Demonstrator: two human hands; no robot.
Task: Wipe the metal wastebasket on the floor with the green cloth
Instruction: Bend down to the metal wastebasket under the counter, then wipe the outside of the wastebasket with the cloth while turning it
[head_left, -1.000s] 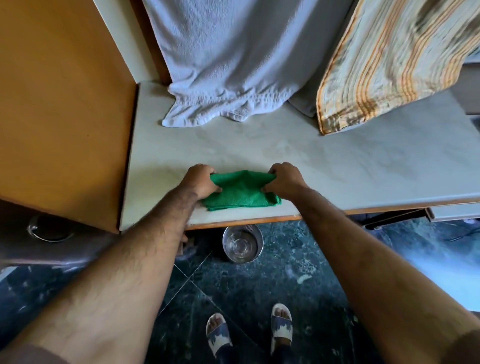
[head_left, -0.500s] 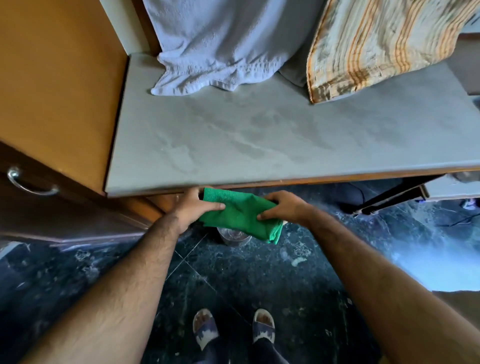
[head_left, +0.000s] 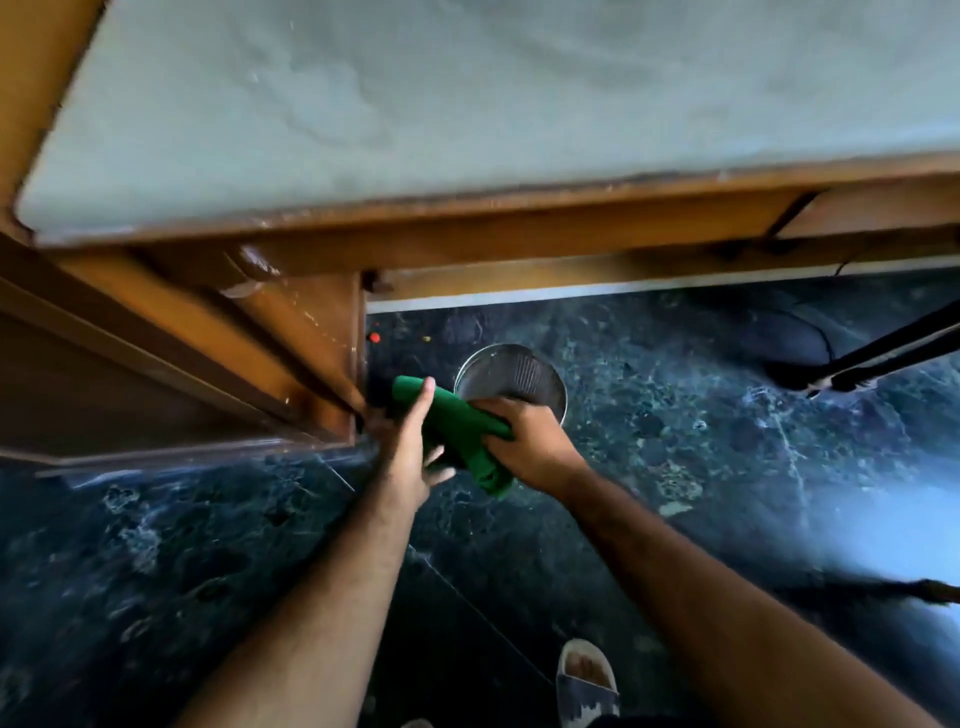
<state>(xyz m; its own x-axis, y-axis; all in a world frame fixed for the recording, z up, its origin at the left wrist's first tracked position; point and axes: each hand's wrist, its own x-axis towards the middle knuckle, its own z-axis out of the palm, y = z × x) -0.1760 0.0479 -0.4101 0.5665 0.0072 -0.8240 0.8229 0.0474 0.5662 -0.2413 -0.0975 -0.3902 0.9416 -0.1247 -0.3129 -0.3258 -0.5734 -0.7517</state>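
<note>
A small round metal wastebasket (head_left: 506, 371) stands on the dark marble floor under the table, its open top facing me. The folded green cloth (head_left: 452, 423) hangs just in front of it, above the floor. My right hand (head_left: 524, 441) grips the cloth's right part, close to the wastebasket's near rim. My left hand (head_left: 410, 447) touches the cloth's left end with the thumb on top and the fingers loosely spread beneath. The wastebasket's near rim is hidden behind my right hand.
A grey marble tabletop (head_left: 467, 104) with an orange wooden edge overhangs the wastebasket. A wooden cabinet (head_left: 182, 364) stands at the left, close to my left hand. Black cables (head_left: 857, 358) run at the right. My sandalled foot (head_left: 587, 675) is at the bottom.
Both hands lifted the cloth off the tabletop, brought it below the table edge and down toward the wastebasket. The view dropped lower and closer to the floor.
</note>
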